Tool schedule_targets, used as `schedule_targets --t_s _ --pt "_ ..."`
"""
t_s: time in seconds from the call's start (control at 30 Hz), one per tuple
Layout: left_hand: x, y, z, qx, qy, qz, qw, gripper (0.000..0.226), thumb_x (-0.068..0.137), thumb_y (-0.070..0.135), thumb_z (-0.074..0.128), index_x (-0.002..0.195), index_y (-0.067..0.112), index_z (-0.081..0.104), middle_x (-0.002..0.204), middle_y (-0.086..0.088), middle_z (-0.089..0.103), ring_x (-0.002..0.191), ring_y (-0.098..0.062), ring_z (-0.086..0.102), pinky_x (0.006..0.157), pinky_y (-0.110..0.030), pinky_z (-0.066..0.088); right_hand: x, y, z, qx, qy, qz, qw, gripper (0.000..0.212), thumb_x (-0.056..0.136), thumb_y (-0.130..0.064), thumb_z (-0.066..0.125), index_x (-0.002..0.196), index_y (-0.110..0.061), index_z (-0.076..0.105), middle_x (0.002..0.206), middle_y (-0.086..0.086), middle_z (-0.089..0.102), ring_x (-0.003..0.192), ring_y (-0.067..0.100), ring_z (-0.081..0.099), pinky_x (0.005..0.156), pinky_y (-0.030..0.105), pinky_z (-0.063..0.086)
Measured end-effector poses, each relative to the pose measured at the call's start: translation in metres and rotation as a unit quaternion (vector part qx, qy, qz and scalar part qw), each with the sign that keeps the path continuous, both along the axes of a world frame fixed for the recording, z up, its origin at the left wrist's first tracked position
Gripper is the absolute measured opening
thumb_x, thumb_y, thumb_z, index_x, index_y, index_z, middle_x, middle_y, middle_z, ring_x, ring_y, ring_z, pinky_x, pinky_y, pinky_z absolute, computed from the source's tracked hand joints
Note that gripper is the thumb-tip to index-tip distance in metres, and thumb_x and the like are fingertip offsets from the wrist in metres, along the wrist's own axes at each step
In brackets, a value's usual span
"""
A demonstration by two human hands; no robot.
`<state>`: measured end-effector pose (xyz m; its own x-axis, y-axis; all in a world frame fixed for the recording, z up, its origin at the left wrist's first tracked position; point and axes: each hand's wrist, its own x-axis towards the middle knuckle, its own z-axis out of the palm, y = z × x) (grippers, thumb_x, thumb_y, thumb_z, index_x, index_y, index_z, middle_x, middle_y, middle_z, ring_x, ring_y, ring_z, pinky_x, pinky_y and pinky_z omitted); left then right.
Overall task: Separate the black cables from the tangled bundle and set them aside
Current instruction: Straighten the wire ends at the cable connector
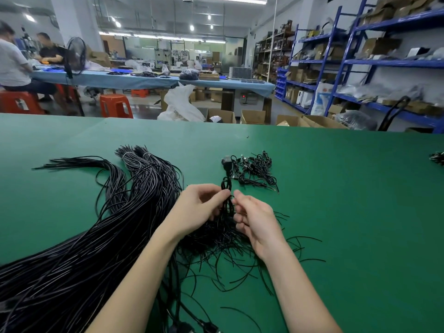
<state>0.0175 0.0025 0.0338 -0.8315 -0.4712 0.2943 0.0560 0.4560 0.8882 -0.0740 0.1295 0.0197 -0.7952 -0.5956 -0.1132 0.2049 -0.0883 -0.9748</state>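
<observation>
A wide green-covered desk [336,188] fills the foreground. Beyond it stands a long blue-covered desk [144,80] with red plastic stools [116,105] and a black pedestal fan [75,56] beside it. Blue metal shelving [360,61] loaded with cardboard boxes lines the right wall. Tube lights [192,27] glow overhead.

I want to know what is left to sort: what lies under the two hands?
Under the left hand and right hand lies a tangle of loose black cables on the green table. What sits directly beneath the palms is covered.
</observation>
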Motion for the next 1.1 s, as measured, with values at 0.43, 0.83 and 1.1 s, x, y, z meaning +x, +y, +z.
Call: schedule_targets --t_s 0.43,0.83,1.1 --pt "-0.004 0.009 -0.004 0.263 0.008 -0.015 0.965 0.026 0.094 0.023 0.070 0.069 0.016 0.074 0.058 0.004 0.052 0.050 -0.007 0.046 0.048 -0.016 0.039 0.001 0.003 -0.010 0.141 0.431 -0.034 0.890 0.034 0.099 -0.037 0.060 0.071 -0.021 0.050 0.057 -0.011 0.046 0.055 0.010 0.040 0.052 0.025 0.034" --pt "-0.012 0.010 -0.005 0.394 0.063 -0.048 0.916 0.016 0.083 0.029 0.075 0.075 0.016 0.075 0.064 0.003 0.058 0.051 -0.004 0.051 0.052 -0.012 0.048 0.006 -0.004 0.002 -0.084 -0.200 0.115 0.969 0.032 0.090 -0.035 0.073 0.107 -0.008 0.072 0.086 0.005 0.075 0.068 0.011 0.069 0.057 0.021 0.055" --pt "-0.011 0.000 -0.005 0.306 0.028 0.015 0.951 0.024 0.097 0.026 0.066 0.112 0.008 0.071 0.082 -0.003 0.067 0.063 -0.011 0.061 0.056 -0.019 0.051 0.000 -0.002 -0.009 -0.059 -0.065 0.023 0.996 0.014 0.094 -0.013 0.073 0.106 -0.007 0.067 0.077 0.007 0.076 0.064 0.015 0.072 0.058 0.021 0.057"
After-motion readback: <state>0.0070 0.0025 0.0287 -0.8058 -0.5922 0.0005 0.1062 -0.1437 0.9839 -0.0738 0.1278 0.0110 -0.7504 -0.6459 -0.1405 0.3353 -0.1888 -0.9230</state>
